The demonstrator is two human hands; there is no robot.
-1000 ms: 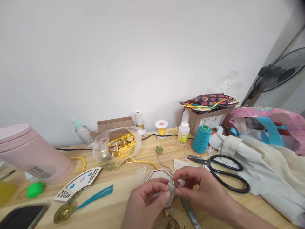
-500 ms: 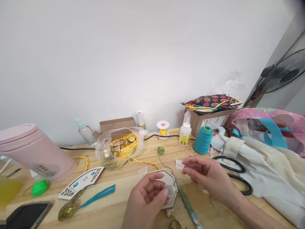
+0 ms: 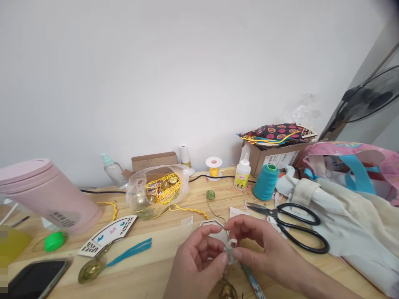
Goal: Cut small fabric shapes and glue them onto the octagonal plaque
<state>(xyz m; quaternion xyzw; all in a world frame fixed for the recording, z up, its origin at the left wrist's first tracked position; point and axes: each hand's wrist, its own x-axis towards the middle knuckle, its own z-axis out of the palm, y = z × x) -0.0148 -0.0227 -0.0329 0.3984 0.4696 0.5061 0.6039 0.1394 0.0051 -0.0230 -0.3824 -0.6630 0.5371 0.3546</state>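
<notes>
My left hand (image 3: 201, 259) pinches a small whitish piece (image 3: 231, 248) between thumb and fingers at the lower middle. From the right, my right hand (image 3: 260, 245) meets it, its thumb and fingers closed round the same piece. What the piece is cannot be made out. Beneath the hands lies an octagonal white plate with a dark edge (image 3: 215, 226), mostly hidden. A green and blue pen-like tool (image 3: 253, 282) sticks out below my right hand, and a brass-coloured bell (image 3: 228, 290) shows below my left. A thin green cord runs from a small ball (image 3: 210, 194) toward the hands.
Black-handled scissors (image 3: 285, 220) lie right of the hands, near white cloth (image 3: 339, 224). Behind stand a glue bottle (image 3: 242, 174), teal thread cone (image 3: 266, 182) and yellow spool (image 3: 213, 168). Leftward are a bag of bells (image 3: 157, 191), fan-shaped piece (image 3: 109, 234), phone (image 3: 37, 278) and pink tumbler (image 3: 52, 199).
My right hand has moved left and down to my left hand and now touches the small piece. The scissors' blades have come into sight.
</notes>
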